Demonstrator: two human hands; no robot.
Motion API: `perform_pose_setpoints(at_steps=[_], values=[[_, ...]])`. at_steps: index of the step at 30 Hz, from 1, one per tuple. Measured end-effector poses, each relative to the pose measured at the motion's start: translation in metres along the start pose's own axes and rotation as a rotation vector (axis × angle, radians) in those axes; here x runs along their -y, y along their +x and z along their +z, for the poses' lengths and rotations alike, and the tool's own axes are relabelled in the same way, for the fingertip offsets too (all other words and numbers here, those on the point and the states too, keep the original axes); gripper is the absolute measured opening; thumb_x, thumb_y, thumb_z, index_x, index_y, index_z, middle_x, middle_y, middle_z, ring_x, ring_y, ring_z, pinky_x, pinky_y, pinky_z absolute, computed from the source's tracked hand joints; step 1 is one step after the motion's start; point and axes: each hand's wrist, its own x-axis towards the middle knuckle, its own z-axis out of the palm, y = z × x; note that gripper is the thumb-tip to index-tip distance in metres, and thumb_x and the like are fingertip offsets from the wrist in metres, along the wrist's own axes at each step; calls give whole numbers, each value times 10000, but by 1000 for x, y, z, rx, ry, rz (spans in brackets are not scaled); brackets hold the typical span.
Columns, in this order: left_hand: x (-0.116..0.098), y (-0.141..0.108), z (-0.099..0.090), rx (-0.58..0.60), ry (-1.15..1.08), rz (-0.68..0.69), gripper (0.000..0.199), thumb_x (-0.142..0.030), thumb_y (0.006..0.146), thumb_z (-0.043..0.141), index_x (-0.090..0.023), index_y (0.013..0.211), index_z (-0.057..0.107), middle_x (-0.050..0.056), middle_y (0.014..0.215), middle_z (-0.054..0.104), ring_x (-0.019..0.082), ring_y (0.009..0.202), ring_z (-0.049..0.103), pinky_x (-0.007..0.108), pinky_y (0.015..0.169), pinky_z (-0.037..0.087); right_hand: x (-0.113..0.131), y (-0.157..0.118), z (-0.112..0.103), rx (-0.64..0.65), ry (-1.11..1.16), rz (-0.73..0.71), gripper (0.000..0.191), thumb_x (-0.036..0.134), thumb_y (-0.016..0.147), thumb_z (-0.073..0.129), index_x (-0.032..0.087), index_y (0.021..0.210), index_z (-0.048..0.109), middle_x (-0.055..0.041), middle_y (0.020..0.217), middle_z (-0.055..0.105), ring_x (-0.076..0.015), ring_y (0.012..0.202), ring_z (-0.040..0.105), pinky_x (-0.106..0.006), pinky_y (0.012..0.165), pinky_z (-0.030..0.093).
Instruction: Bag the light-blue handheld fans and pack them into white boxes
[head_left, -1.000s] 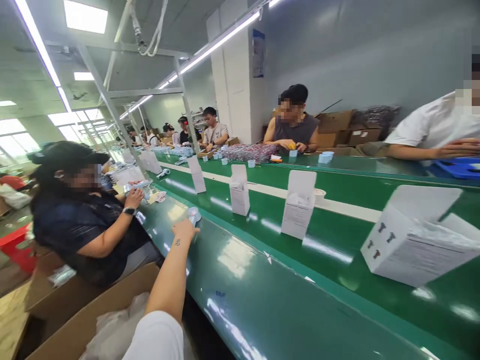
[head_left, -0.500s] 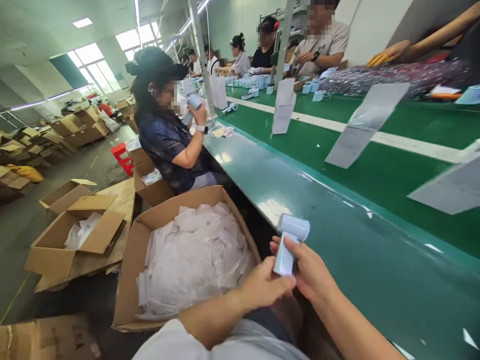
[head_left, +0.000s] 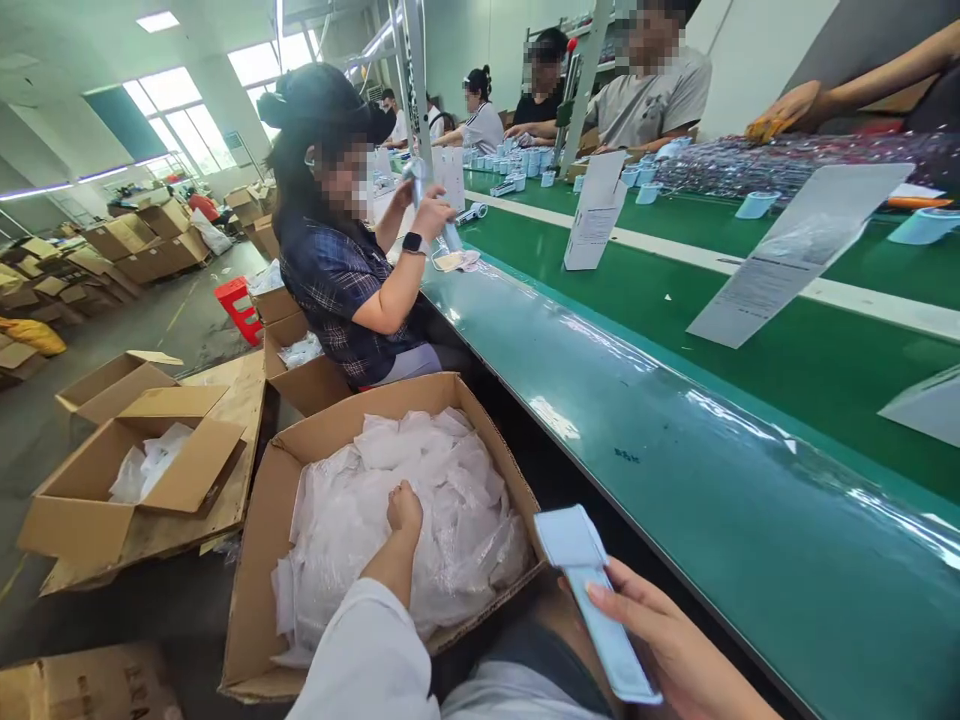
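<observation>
My right hand [head_left: 675, 655] holds a pale blue hand-held device [head_left: 592, 600] by its handle, low at the near edge of the green bench [head_left: 675, 470]. My left hand [head_left: 403, 510] reaches down into an open cardboard box [head_left: 300, 450] at my left. Its fingers are sunk among the clear plastic bags [head_left: 442, 500] that fill the box, so its grip is hidden.
A person in a dark cap [head_left: 341, 250] sits to my left handling a similar device. White cartons [head_left: 596, 210] stand on the green conveyor belt [head_left: 750, 330]. Other people work across the belt. Open cardboard boxes [head_left: 135, 470] lie on the floor at left.
My left hand has left the blue device and dropped into the box of bags. My right hand now holds the device alone, lower and nearer to me.
</observation>
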Motion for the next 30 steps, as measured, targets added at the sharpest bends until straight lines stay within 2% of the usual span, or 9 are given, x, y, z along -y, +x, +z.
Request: perform_pose_setpoints(at_steps=[4,10,12,15,17,19,21,26,30], values=[[-16,-7,-9,-25,-268,117,157,-270,892,545,-175,978,634,111,981,695,256,1053,638,345,897,465,2,3,2,240,-111,32,527,422,704,845,228,1150,643,-36,1021,672,-200,915,646,-305,756,545],[-55,-77,-21,151,-661,375,416,-534,753,657,-144,899,677,46,755,682,171,702,620,266,668,484,2,32,42,460,50,85,1195,312,584,900,279,1525,164,-15,920,635,-237,794,689,-290,532,568],[-62,-102,-28,282,-794,409,453,-586,695,706,-146,796,693,39,702,667,151,627,580,253,604,455,4,36,49,547,102,53,1112,304,597,886,260,1507,248,-29,922,645,-217,750,694,-272,507,578],[-72,-128,-40,622,-930,415,402,-513,611,829,-137,685,708,31,615,643,121,546,518,239,560,405,6,30,45,677,154,20,837,278,615,865,227,1359,484,-55,978,649,-197,732,703,-243,485,586],[-78,-141,-44,834,-901,450,346,-437,610,863,-124,668,727,47,613,652,136,563,539,258,594,420,7,22,38,693,197,0,723,276,642,846,222,1292,534,-62,1011,643,-189,716,709,-239,472,587],[-83,-152,-44,935,-879,477,312,-401,653,844,-110,713,750,73,664,679,173,620,586,286,642,445,8,15,32,671,221,-30,656,291,671,829,210,1257,544,-61,998,641,-182,696,708,-240,462,588],[-89,-159,-39,925,-937,425,306,-386,665,827,-97,720,744,83,672,679,183,625,595,289,629,440,11,7,28,632,197,-73,613,299,674,829,201,1210,549,-58,990,639,-184,696,708,-241,458,587],[-104,-159,-35,672,-1194,206,345,-330,469,884,-132,597,633,-6,545,574,98,510,475,233,548,369,20,-14,14,417,79,-183,506,329,692,832,217,1096,548,-24,1002,613,-189,769,702,-229,474,584],[-117,-166,-36,579,-1094,419,313,-384,612,829,-154,681,628,-21,611,557,103,572,470,233,579,369,19,-27,7,303,37,-177,507,314,733,799,253,1154,523,-28,1156,581,-172,789,697,-215,473,568]])
